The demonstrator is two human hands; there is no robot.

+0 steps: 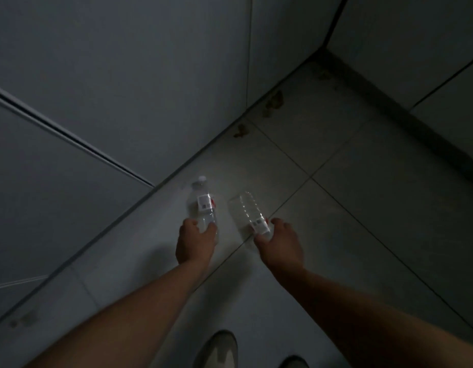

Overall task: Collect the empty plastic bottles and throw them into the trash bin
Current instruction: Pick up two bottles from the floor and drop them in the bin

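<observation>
The scene is dim. My left hand (195,241) grips the lower end of a clear plastic bottle (202,201) with a white cap and a white-and-red label; its cap points away from me. My right hand (279,240) holds a second clear plastic bottle (246,208) by its labelled end, with the ribbed body pointing away. Both bottles are held above the pale tiled floor (336,197). No trash bin is in view.
A grey wall (124,88) runs along the left and meets another wall (416,49) at a corner ahead. Brown stains (274,100) mark the floor along the left wall. My shoes (219,349) show at the bottom edge.
</observation>
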